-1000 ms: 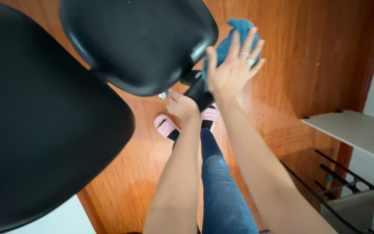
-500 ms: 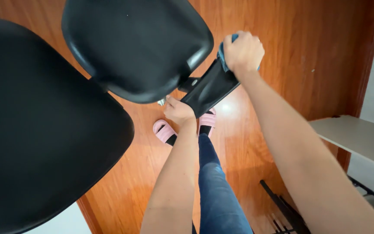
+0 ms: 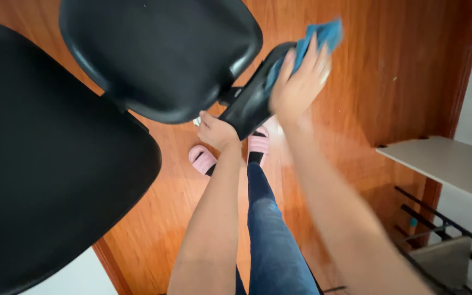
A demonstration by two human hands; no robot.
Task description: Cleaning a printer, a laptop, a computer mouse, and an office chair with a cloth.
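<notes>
- Under the right hand (image 3: 296, 87), a blue cloth (image 3: 323, 34) is pressed flat against the upper side of the black armrest (image 3: 249, 101); the fingers lie spread over the cloth rather than curled round it, and the hand is blurred.
- Just below and to the left of that hand, the left hand (image 3: 217, 132) is closed around the lower end of the armrest, close beside the edge of the chair seat (image 3: 159, 54).
- The step in hand looks to be wiping the armrest, with the cloth sitting near its far, upper end.
- As I judge it, the next stroke calls for steady downward pressure along the pad while the left hand braces it against swinging.
- A second dark chair (image 3: 55, 164) fills the space to the left of both arms.
- Beneath the hands are the wooden floor (image 3: 356, 109), pink slippers (image 3: 200, 158) and a jeans leg (image 3: 271, 235).
</notes>
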